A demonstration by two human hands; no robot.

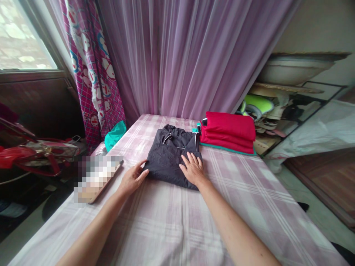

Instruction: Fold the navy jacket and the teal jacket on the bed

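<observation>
One magenta checked curtain point(95, 79), printed with cartoon figures, hangs at the left, near a crumpled teal bundle point(115, 135) by the edge of the plaid-covered table point(161, 229). A slim, flat object point(97, 183), obscured by pixels, lies just beside the left forearm. The left hand point(133, 177) reaches in low, thumb and fingers spread apart, tips at the left edge of a folded dark collared top point(166, 164); its creased cloth, trimmed with thin white piping, lies mid-table before a sheer, pleated purple curtain point(177, 59). The right hand point(192, 168) rests palm down on its right side, fingers fanned wide. Farther right, smooth red folded fabric point(229, 131) lies stacked near a cluttered rack point(325, 98).
</observation>
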